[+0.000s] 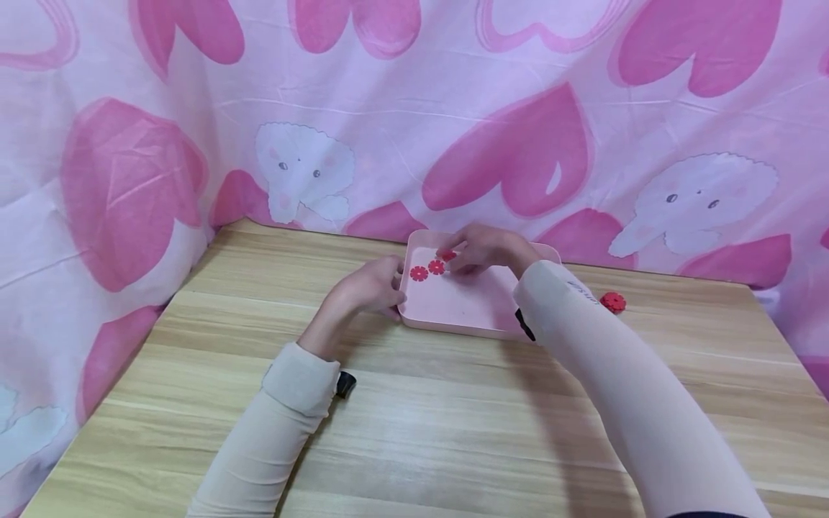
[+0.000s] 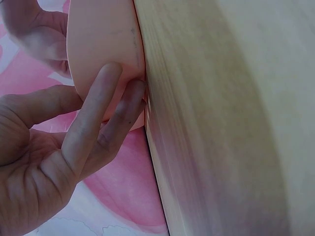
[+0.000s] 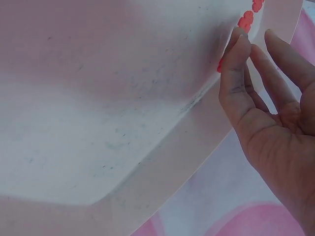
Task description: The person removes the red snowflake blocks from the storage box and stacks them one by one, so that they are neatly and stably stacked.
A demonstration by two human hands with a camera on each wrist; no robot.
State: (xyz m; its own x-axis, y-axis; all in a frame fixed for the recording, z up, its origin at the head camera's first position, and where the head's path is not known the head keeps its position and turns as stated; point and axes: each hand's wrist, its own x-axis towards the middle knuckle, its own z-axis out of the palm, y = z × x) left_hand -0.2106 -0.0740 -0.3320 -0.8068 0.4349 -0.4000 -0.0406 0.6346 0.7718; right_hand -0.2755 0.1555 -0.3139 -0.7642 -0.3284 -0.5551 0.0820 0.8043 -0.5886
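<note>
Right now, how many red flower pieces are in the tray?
3 in the tray: left piece near its left wall, middle piece alongside, far piece by the right hand, which may hide others.

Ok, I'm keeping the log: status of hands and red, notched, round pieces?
Left hand touching pink rectangular tray; right hand at one red, notched, round piece, grip unclear. Two other pieces inside tray. Right hand partly blocks view.
</note>
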